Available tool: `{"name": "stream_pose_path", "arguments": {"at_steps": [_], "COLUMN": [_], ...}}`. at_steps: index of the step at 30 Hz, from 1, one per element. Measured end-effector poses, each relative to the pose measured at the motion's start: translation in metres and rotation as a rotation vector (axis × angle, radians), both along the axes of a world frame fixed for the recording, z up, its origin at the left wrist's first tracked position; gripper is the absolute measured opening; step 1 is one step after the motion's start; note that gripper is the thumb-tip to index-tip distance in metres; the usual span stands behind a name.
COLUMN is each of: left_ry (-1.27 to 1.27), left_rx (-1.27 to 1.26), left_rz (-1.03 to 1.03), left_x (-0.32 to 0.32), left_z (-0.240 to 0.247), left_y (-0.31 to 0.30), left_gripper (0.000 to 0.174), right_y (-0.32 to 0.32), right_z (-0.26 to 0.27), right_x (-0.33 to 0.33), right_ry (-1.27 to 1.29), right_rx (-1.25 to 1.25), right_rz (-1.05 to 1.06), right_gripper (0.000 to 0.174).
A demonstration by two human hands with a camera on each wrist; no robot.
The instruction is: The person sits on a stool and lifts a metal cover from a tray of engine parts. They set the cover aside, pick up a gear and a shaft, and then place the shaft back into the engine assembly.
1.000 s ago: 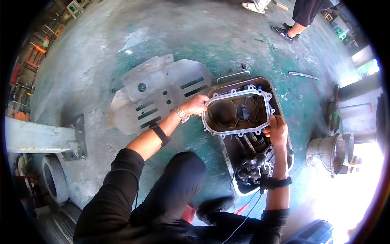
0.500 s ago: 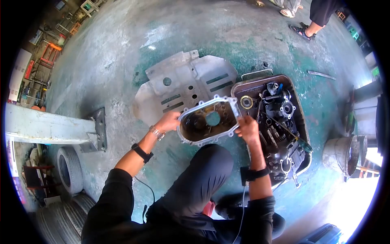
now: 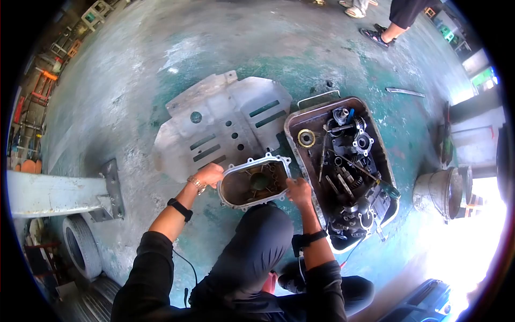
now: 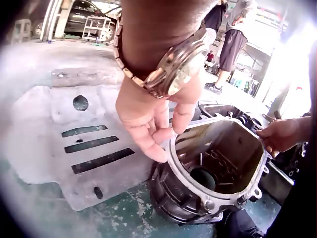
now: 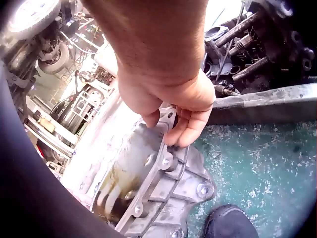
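Note:
Both hands hold a grey cast gearbox housing (image 3: 236, 185), its bolt-holed rim facing up and a round hole in its oily bottom. My left hand (image 3: 208, 174), with a watch at the wrist, pinches the rim at the left end; the left wrist view shows thumb and fingers on the flange edge. At the other end my right hand (image 3: 299, 192) pinches the flange (image 5: 153, 181) between thumb and curled fingers. The housing is just in front of my bent knee (image 3: 265, 231), between a slotted metal plate (image 3: 177, 134) and a tray (image 3: 322, 110).
In the tray lie a ring gear (image 3: 306, 138), shafts, several oily gearbox parts and a green-handled screwdriver (image 3: 390, 189). A pillar base (image 3: 59, 196) and tyres (image 3: 83, 247) stand left, a bucket (image 3: 435, 196) right. Another person's legs (image 3: 397, 21) are at the back.
The housing has moved left from over the tray, with both hands on it, and come down in front of my knee. The tray's parts are now uncovered.

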State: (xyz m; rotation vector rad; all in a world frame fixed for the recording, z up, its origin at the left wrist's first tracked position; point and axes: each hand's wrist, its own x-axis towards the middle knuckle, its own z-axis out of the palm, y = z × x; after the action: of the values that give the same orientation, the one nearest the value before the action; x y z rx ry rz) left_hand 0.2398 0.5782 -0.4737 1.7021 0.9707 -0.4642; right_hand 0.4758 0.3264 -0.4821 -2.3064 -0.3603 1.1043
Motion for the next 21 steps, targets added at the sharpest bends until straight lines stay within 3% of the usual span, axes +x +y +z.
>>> {"name": "stream_pose_path", "arguments": {"at_steps": [2, 7, 11, 13, 19, 21], "left_ry": [-0.048, -0.01, -0.071, -0.053, -0.096, -0.558], "left_rx": [-0.002, 0.088, -0.01, -0.052, -0.135, 0.445], "left_rz": [0.028, -0.089, -0.016, 0.137, 0.262, -0.756], "left_x": [0.002, 0.011, 0.007, 0.008, 0.001, -0.004], "left_z": [0.0, 0.005, 0.006, 0.007, -0.002, -0.013], "left_y": [-0.002, -0.001, -0.006, -0.014, -0.03, -0.02], "left_gripper": [0.018, 0.021, 0.02, 0.015, 0.012, 0.013], "right_y": [-0.007, -0.001, 0.008, 0.013, 0.021, 0.013], "right_z": [-0.013, -0.009, 0.002, 0.013, 0.023, 0.015], "right_x": [0.003, 0.008, 0.016, 0.019, 0.019, 0.012], "right_ry": [-0.078, -0.129, -0.162, -0.18, -0.212, -0.17], "right_rx": [-0.01, 0.089, 0.124, 0.129, 0.08, 0.135], "right_rz": [0.029, -0.049, 0.0, 0.039, 0.081, 0.004], "right_gripper": [0.065, 0.067, 0.065, 0.064, 0.082, 0.091]}}
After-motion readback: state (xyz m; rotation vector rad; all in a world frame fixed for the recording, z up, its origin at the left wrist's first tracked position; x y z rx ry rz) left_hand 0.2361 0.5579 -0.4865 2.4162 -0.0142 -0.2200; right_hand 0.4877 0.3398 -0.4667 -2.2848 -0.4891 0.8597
